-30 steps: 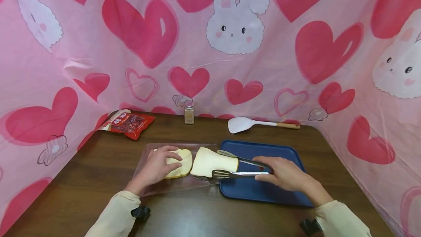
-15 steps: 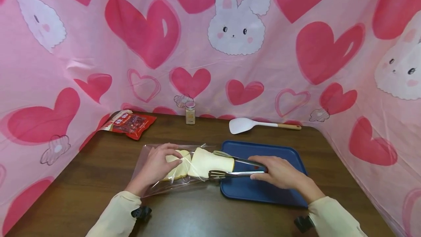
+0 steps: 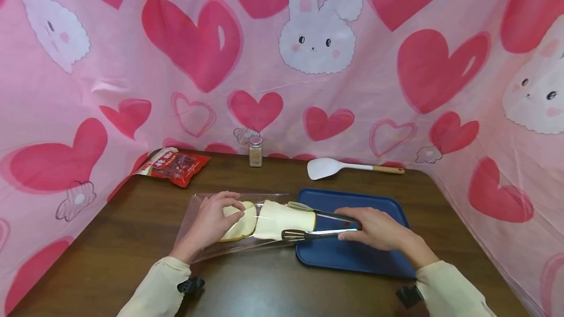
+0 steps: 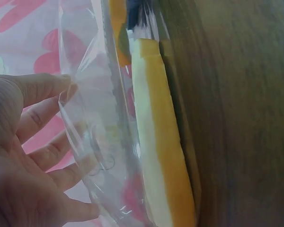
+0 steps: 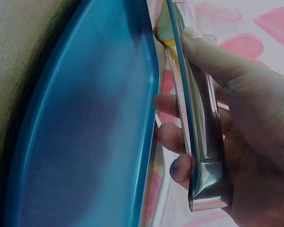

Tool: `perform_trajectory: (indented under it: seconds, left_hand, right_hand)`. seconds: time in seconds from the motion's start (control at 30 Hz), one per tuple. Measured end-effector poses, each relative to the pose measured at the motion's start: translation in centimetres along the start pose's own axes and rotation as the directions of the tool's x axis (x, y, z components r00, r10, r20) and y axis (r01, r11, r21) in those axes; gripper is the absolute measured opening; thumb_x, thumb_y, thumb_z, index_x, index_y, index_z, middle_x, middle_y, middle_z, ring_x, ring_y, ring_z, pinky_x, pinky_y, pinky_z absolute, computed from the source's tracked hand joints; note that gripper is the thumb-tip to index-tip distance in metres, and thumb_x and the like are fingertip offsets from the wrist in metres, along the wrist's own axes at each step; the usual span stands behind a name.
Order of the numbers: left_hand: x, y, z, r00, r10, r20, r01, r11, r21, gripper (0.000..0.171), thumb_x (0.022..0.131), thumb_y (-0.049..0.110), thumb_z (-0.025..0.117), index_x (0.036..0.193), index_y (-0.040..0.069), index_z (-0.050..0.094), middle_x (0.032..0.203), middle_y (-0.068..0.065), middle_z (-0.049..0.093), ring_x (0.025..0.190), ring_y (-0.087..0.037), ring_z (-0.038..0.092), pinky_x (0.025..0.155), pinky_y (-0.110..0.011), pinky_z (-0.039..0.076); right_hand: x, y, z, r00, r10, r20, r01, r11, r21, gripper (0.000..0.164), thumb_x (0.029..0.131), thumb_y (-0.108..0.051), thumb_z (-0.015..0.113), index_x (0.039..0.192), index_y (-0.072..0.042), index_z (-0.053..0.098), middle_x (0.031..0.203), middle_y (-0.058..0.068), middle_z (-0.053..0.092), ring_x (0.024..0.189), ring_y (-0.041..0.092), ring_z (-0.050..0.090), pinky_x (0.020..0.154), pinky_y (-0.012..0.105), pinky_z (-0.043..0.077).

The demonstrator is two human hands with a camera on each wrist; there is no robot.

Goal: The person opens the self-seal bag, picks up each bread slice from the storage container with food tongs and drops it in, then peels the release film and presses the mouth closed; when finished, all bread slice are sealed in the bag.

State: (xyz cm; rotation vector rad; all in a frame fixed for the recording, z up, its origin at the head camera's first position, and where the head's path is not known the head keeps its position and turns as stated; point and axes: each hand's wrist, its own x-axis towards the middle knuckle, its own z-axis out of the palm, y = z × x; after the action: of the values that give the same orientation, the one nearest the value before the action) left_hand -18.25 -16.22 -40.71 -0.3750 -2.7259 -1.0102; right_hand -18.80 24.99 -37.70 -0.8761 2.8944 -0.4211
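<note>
My left hand (image 3: pixel 213 219) pinches the edge of a clear plastic bag (image 4: pixel 97 123) between thumb and forefinger, its other fingers spread. A slice of bread (image 3: pixel 244 226) with a golden crust lies by that hand in the bag; its edge fills the middle of the left wrist view. A second bread slice (image 3: pixel 282 221) lies to its right, with shiny film over its left part. My right hand (image 3: pixel 379 231) grips metal tongs (image 5: pixel 203 118); their dark slotted heads stand on either side of this slice. Its right end reaches over the tray's left edge.
A blue tray (image 3: pixel 352 256) sits under the tongs and right hand. Behind it lies a white spatula (image 3: pixel 323 168) with a wooden handle. A small seasoning jar (image 3: pixel 255 153) stands at the back, and a red food packet (image 3: pixel 178 165) lies back left.
The tongs and the right slice have shifted slightly left, against the left slice. The bag's film has risen, and its glints now cross the slices. My left hand stays nearly in place.
</note>
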Motion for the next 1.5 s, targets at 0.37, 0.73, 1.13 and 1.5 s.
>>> perform_trajectory:
  seconds: [0.37, 0.73, 1.13, 1.5]
  left_hand:
    - [-0.1, 0.0, 0.0, 0.999, 0.019, -0.035, -0.021, 0.998, -0.063, 0.007, 0.092, 0.009, 0.08, 0.098, 0.01, 0.082, 0.132, -0.015, 0.072, 0.129, -0.042, 0.063, 0.114, -0.068, 0.039]
    - [0.3, -0.3, -0.2, 0.999, -0.039, -0.022, 0.037, 0.995, -0.09, 0.012, 0.093, 0.017, 0.081, 0.104, 0.015, 0.083, 0.132, -0.01, 0.073, 0.13, -0.036, 0.063, 0.11, -0.058, 0.049]
    - [0.1, 0.0, 0.1, 0.998, 0.014, -0.066, -0.022, 0.994, -0.111, 0.008, 0.092, 0.009, 0.08, 0.099, 0.011, 0.084, 0.126, -0.013, 0.075, 0.123, -0.037, 0.068, 0.108, -0.057, 0.05]
    - [0.0, 0.1, 0.4, 0.996, 0.003, -0.094, -0.014, 0.993, -0.116, 0.008, 0.09, 0.009, 0.082, 0.098, 0.009, 0.083, 0.126, -0.014, 0.075, 0.124, -0.037, 0.067, 0.109, -0.058, 0.048]
  right_hand:
    - [1.5, -0.6, 0.8, 1.0, 0.004, 0.027, -0.004, 1.0, 0.004, 0.067, 0.092, -0.058, 0.074, 0.146, -0.021, 0.062, 0.13, 0.002, 0.073, 0.107, 0.02, 0.064, 0.087, 0.046, 0.056]
    - [0.9, 0.0, 0.9, 1.0, -0.005, -0.017, 0.005, 1.0, 0.001, 0.067, 0.093, -0.061, 0.073, 0.145, -0.021, 0.063, 0.121, -0.002, 0.073, 0.099, 0.015, 0.063, 0.081, 0.039, 0.054]
    - [2.2, -2.2, 2.4, 0.999, -0.041, -0.031, 0.041, 0.999, 0.012, 0.068, 0.094, -0.06, 0.072, 0.147, -0.019, 0.061, 0.111, -0.005, 0.073, 0.089, 0.008, 0.06, 0.07, 0.03, 0.048]
    - [3.4, -3.7, 3.8, 0.992, -0.087, -0.095, 0.086, 0.996, -0.014, 0.062, 0.094, -0.056, 0.074, 0.143, -0.019, 0.065, 0.123, -0.002, 0.075, 0.091, 0.011, 0.065, 0.072, 0.033, 0.053]
